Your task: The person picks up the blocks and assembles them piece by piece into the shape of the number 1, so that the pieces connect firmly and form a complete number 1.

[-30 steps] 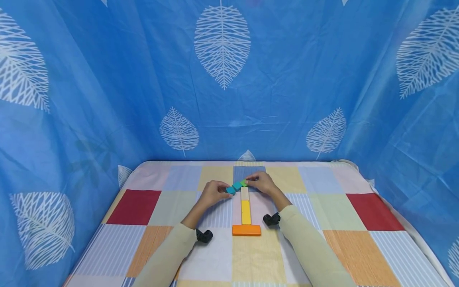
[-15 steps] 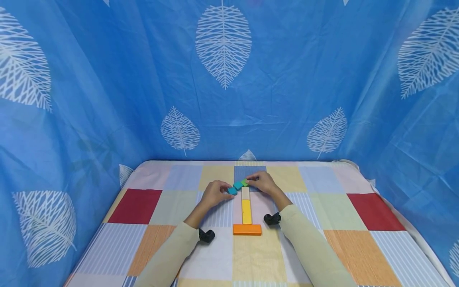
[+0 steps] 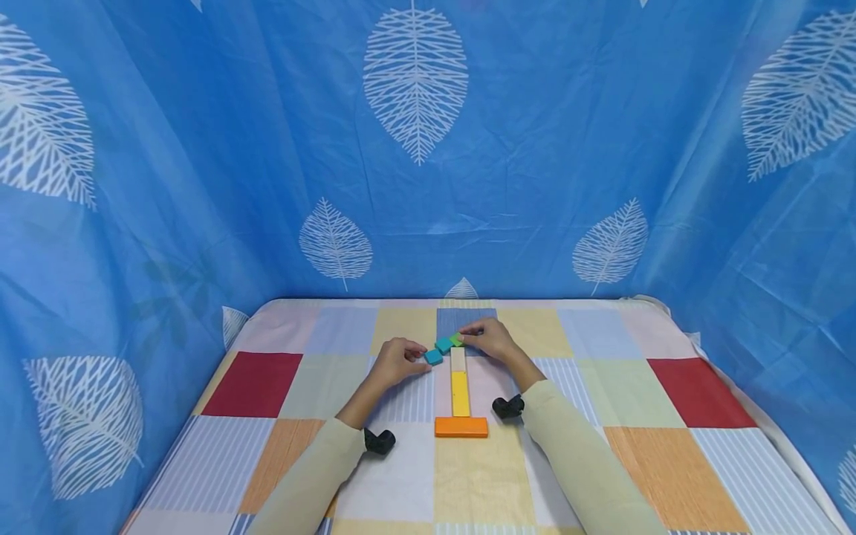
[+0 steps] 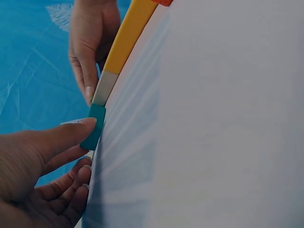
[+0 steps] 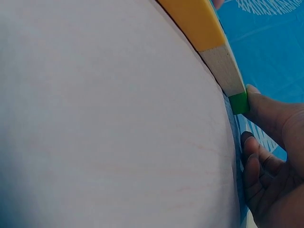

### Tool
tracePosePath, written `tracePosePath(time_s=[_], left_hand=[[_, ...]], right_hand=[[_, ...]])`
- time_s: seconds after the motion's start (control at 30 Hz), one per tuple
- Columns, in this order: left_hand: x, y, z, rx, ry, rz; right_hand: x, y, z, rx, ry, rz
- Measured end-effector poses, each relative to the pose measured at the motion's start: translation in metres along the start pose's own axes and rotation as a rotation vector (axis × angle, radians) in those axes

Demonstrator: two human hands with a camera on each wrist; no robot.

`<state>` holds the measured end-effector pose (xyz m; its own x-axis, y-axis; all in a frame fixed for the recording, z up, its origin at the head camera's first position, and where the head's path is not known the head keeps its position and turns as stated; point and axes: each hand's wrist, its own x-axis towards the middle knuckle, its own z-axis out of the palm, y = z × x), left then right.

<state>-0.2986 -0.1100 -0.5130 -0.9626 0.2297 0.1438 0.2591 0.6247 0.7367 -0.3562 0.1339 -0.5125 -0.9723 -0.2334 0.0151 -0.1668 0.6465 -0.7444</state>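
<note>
At the left end of a line of small blocks lies a teal block (image 3: 434, 357). My left hand (image 3: 399, 361) is beside it, thumb and index finger parted at its left edge; in the left wrist view the thumb overlaps the block's edge. A second teal block (image 3: 444, 345) sits up and to the right, close to a green block (image 3: 456, 339). My right hand (image 3: 491, 339) holds the green block between its fingertips; the right wrist view shows the thumb (image 5: 259, 104) against it, with the index finger mostly hidden.
Below the green block runs a pale wood block (image 3: 458, 360), then a yellow block (image 3: 460, 394), ending at an orange block (image 3: 461, 427) laid crosswise. A patchwork cloth (image 3: 374, 475) covers the table. Blue leaf-print curtains (image 3: 521, 223) hang behind and at both sides.
The left teal block has shifted slightly right toward the other teal block. My left fingers have since drawn back a little to the left. My right hand stays at the green block.
</note>
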Motion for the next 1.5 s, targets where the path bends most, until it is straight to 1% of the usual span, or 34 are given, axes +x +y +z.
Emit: tracePosePath(time_s=[0.2, 0.33, 0.67, 0.77, 1.2, 1.4, 1.5], left_hand=[[-0.001, -0.002, 0.001, 0.0, 0.02, 0.016], [-0.001, -0.001, 0.003, -0.006, 0.02, 0.017], [0.004, 0.004, 0.007, 0.045, 0.027, 0.003], [0.004, 0.005, 0.008, 0.054, 0.028, -0.016], [0.003, 0.011, 0.007, 0.049, 0.057, -0.056], [0.004, 0.01, 0.009, 0.051, 0.072, -0.061], [0.005, 0.01, 0.009, 0.052, 0.081, -0.053]], right_hand=[[0.0, 0.0, 0.0, 0.002, -0.005, -0.017], [0.0, 0.001, 0.001, -0.006, -0.001, -0.018], [-0.001, -0.001, 0.0, -0.008, 0.001, -0.005], [-0.001, 0.0, 0.001, -0.014, -0.004, -0.013], [-0.001, -0.003, -0.001, -0.004, -0.003, -0.016], [0.0, -0.003, -0.001, -0.011, -0.001, -0.015], [0.0, -0.003, -0.001, -0.014, -0.002, -0.014]])
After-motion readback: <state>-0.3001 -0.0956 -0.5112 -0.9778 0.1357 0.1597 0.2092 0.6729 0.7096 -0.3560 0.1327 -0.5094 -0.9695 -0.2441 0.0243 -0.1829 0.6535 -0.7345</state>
